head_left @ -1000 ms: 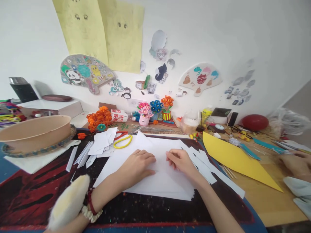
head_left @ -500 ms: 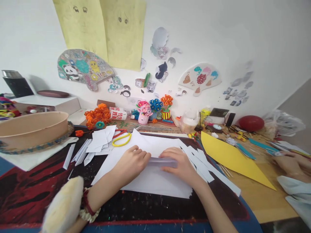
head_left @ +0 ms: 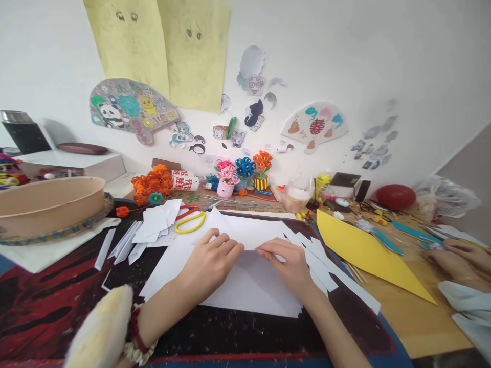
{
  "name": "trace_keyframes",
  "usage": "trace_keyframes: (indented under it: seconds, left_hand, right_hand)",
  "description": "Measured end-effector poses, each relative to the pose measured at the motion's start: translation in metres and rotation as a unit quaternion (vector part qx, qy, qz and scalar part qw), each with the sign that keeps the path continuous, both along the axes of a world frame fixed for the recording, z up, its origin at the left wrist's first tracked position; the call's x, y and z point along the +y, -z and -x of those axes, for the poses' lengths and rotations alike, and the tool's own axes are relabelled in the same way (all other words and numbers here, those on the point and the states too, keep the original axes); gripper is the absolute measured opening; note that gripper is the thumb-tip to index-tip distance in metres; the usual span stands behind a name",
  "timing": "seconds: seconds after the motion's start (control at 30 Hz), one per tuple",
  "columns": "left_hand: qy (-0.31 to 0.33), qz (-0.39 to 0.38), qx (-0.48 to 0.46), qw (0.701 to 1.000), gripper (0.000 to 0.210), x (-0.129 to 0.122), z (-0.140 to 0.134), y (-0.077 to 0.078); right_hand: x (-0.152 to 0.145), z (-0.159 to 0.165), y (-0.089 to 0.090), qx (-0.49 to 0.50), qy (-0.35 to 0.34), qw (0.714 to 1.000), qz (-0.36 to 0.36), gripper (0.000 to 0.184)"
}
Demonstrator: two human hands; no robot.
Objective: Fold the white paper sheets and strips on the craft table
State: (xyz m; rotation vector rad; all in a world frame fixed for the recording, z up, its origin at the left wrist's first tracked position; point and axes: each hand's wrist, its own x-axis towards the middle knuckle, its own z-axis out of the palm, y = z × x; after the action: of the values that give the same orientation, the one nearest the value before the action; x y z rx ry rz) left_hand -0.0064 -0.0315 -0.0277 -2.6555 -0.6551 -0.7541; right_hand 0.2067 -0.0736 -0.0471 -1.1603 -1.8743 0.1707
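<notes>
My left hand is closed on the edge of a sheet of white paper, its fingers curled in. Opposite it, my right hand pinches the same edge between thumb and forefinger. The edge runs level from one hand to the other, and more white sheets lie beneath. Cut white strips fan out to the right of my right hand. Beyond my left hand are scissors with yellow and red handles, beside a loose pile of small paper pieces.
A dark red and black mat covers the tabletop. At left stands a wide beige basin. Yellow card lies at right, near another person's hands. Pipe-cleaner flowers line the wall. A plush band hangs at my left wrist.
The right hand's fingers have closed from a loose, spread hold into a pinch on the paper's edge. The gap under that edge has flattened. The left hand has barely shifted.
</notes>
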Motion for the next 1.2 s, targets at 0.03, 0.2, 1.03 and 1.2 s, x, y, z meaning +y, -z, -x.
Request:
trace_keyframes:
  seconds: [0.03, 0.2, 1.03, 1.2]
  left_hand:
    - [-0.002, 0.001, -0.010, 1.000, 0.023, -0.001, -0.001, 0.000]
    - [0.002, -0.007, -0.023, 1.000, 0.021, -0.004, -0.005, 0.001]
    - [-0.020, -0.105, 0.013, 0.994, 0.020, 0.003, 0.002, -0.001]
    - [-0.114, -0.079, -0.029, 0.990, 0.018, 0.011, 0.013, -0.007]
  right_hand:
    - [0.000, 0.001, 0.000, -0.005, 0.000, 1.000, -0.008, 0.016]
    - [0.000, 0.009, 0.002, -0.053, 0.006, 0.996, -0.067, 0.016]
    - [0.002, -0.005, 0.002, -0.088, 0.202, 0.943, -0.249, 0.022]
    - [0.004, -0.019, 0.001, -0.056, 0.261, 0.930, -0.251, 0.015]
